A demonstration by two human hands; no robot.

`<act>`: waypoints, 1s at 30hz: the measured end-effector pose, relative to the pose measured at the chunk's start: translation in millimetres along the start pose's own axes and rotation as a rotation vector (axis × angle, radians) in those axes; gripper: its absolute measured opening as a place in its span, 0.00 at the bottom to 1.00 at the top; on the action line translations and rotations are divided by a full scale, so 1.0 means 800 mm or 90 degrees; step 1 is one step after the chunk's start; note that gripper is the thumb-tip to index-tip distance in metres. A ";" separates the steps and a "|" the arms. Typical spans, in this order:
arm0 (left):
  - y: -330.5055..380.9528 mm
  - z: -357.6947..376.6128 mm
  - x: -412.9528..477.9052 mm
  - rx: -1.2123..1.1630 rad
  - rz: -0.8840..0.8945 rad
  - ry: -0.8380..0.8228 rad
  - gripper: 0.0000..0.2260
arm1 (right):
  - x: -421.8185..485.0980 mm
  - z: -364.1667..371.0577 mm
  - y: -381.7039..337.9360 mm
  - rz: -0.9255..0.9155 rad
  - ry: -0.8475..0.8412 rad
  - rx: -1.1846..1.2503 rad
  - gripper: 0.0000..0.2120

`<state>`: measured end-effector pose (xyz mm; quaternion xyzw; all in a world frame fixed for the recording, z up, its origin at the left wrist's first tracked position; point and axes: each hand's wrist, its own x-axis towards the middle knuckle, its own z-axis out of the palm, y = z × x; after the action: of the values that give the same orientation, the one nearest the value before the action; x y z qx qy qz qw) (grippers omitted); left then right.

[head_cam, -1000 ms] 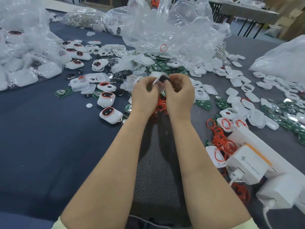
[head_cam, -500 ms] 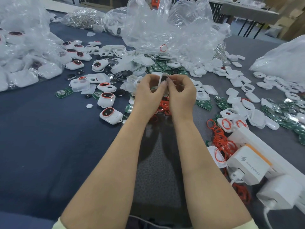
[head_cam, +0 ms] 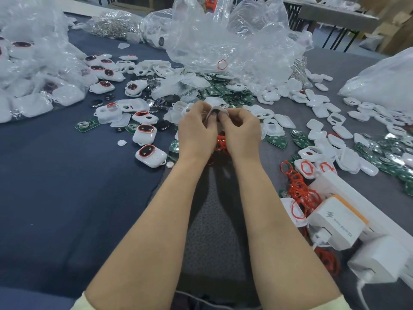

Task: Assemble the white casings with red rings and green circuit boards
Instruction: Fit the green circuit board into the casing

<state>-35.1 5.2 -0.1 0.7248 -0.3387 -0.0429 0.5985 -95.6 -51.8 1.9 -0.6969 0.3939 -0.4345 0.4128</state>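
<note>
Both my hands meet over the middle of the table, holding one white casing (head_cam: pixel 215 110) between them. My left hand (head_cam: pixel 197 130) grips its left side and my right hand (head_cam: pixel 242 130) pinches its right side; the fingertips hide most of the casing. A heap of red rings (head_cam: pixel 220 143) lies right under my hands. Green circuit boards (head_cam: pixel 225 91) are piled just beyond. Finished white casings with red rings (head_cam: pixel 150 154) lie to the left on the blue cloth. More red rings (head_cam: pixel 299 189) trail at the right.
Crumpled clear plastic bags (head_cam: pixel 225 41) stand behind the parts, with more bags (head_cam: pixel 33 70) at the left and far right. Loose white casing halves (head_cam: pixel 321 128) scatter to the right. White chargers on a power strip (head_cam: pixel 337 222) sit at the near right.
My hands shifted slightly toward me with the casing and closed in tighter on it; my fingers turned it a little between them.
</note>
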 end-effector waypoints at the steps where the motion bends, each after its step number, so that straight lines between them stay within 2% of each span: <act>1: 0.001 0.001 -0.001 0.008 -0.002 0.014 0.03 | -0.002 0.001 0.000 -0.016 0.020 -0.018 0.05; 4: 0.002 -0.001 -0.001 0.009 -0.015 0.076 0.04 | -0.012 0.005 -0.007 -0.153 0.069 -0.050 0.06; 6: 0.002 -0.003 -0.001 0.000 -0.012 0.107 0.04 | -0.016 0.009 -0.010 -0.211 0.036 -0.070 0.07; 7: 0.003 -0.004 -0.001 -0.009 -0.004 0.108 0.04 | -0.016 0.011 -0.010 -0.202 0.011 -0.064 0.07; 10: 0.005 0.001 -0.002 -0.006 0.060 0.031 0.08 | -0.009 0.008 -0.007 -0.071 -0.059 0.058 0.10; 13: 0.007 0.008 -0.005 0.001 0.126 -0.057 0.16 | 0.000 -0.001 -0.002 0.054 -0.039 0.216 0.12; 16: 0.010 0.007 -0.005 -0.095 0.074 -0.043 0.15 | 0.009 -0.008 -0.002 0.189 -0.053 0.495 0.10; 18: 0.009 0.003 0.000 -0.166 0.012 -0.015 0.15 | 0.012 -0.010 -0.004 0.249 -0.081 0.611 0.09; 23: 0.010 0.001 0.003 -0.241 -0.024 0.018 0.15 | 0.011 -0.015 -0.004 0.300 -0.100 0.628 0.09; 26: 0.008 0.002 0.000 -0.184 0.016 0.008 0.16 | 0.012 -0.016 -0.005 0.301 -0.101 0.618 0.09; 30: 0.009 0.002 -0.005 -0.061 0.090 -0.052 0.22 | 0.013 -0.019 -0.007 0.328 -0.062 0.596 0.10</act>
<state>-41.9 5.3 5.0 0.6673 -0.4102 -0.0462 0.6199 -105.4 -62.8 14.5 -0.3382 0.2964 -0.4156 0.7906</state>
